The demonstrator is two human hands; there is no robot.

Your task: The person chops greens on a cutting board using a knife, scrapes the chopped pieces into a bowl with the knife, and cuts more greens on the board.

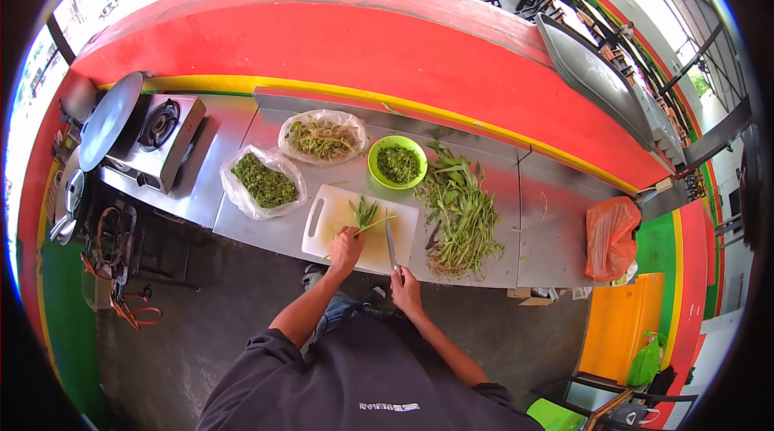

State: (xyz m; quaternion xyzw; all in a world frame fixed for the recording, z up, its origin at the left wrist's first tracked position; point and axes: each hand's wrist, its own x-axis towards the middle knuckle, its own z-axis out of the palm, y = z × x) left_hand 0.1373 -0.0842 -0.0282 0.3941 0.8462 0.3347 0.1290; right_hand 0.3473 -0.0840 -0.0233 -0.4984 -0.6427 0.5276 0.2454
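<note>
My left hand [346,251] is closed around a small bunch of leafy greens [364,213] over the white cutting board [321,244]. In my right hand [405,290] is a knife [391,241], its blade pointing away from me over the board's right part, close to the stems. A green bowl [397,162] of chopped greens stands just behind the board. To the right lies a large heap of uncut leafy greens [463,213] with long stems. Left of the board sits a plastic bag of chopped greens [264,181], and behind it another bag holds stems and roots [324,139].
A gas stove [161,141] and a large wok lid or pan [113,120] are at the counter's left end. An orange plastic bag [611,239] stands at the right end. Behind the steel counter [556,229] rises a red wall [322,40], with trays [597,80] leaning on it.
</note>
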